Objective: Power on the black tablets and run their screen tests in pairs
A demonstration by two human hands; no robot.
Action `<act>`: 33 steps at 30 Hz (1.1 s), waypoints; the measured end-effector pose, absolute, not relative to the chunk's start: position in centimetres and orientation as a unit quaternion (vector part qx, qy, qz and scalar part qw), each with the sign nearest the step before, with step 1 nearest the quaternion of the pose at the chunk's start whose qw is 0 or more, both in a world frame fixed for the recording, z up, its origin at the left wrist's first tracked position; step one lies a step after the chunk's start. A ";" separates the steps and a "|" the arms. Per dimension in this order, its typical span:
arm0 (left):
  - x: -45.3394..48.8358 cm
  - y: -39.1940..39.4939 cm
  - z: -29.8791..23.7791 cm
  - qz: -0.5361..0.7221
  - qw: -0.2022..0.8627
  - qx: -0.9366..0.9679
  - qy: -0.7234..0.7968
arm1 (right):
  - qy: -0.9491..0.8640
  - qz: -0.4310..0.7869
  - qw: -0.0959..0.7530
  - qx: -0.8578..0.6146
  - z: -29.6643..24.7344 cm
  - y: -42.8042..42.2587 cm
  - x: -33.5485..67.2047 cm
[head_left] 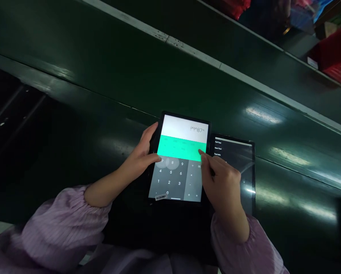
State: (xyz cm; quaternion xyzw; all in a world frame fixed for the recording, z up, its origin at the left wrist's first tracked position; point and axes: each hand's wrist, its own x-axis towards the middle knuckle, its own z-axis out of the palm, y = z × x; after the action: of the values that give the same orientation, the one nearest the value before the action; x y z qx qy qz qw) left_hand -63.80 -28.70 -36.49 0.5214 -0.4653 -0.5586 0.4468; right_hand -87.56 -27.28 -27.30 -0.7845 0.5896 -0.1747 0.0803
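Black-framed and brightly lit, with a calculator showing: a tablet (pixel 177 158) at the centre of the frame, over the dark green worktop (pixel 116 64). Grasped at its left edge by the left hand (pixel 140 154), thumb on the front near key 7. At the green panel (pixel 181 147), the right hand (pixel 223 177) with index finger stretched, others curled, grasping nothing visible; hard to tell if touching. Just beside, right of centre, a second tablet (pixel 246 167), partly covered by this hand. For the first tablet, probably a light, stiff body with slippery, fragile glass; better to hold by both long edges, without pressing hard on the front.
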 end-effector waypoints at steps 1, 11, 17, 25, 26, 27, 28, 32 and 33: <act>-63.7 -28.8 -36.2 -0.569 0.438 0.520 -0.463 | 0.599 -0.176 0.073 -0.777 -27.3 -27.3 -87.7; -63.6 -29.1 -35.3 -0.581 0.455 0.522 -0.428 | 0.602 -0.195 0.054 -0.772 -26.0 -27.6 -89.0; -63.7 -29.2 -35.0 -0.549 0.475 0.535 -0.432 | 0.689 -0.195 0.051 -0.696 -24.8 -27.4 -94.3; -64.5 -30.7 -35.2 -0.498 0.521 0.545 -0.429 | 0.678 -0.222 0.075 -0.697 -26.2 -26.3 -95.6; -64.6 -31.0 -35.3 -0.493 0.527 0.544 -0.429 | 0.687 -0.236 0.076 -0.683 -26.1 -26.2 -96.0; -64.6 -31.2 -35.4 -0.488 0.530 0.545 -0.429 | 0.701 -0.250 0.073 -0.664 -26.1 -26.1 -96.5; -64.7 -31.5 -35.5 -0.483 0.533 0.547 -0.427 | 0.721 -0.259 0.069 -0.639 -26.1 -26.0 -97.2; -64.9 -32.2 -35.4 -0.466 0.534 0.565 -0.423 | 0.817 -0.220 0.065 -0.529 -27.3 -26.2 -100.8; -65.0 -32.2 -35.3 -0.466 0.530 0.568 -0.424 | 0.827 -0.196 0.073 -0.521 -27.7 -26.3 -101.6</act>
State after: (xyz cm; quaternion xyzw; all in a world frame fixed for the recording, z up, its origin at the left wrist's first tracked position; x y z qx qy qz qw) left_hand -65.01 -32.25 -35.28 0.5680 -0.4242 -0.4657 0.5296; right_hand -101.63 -26.28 -27.74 -0.5213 0.8274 -0.1956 0.0733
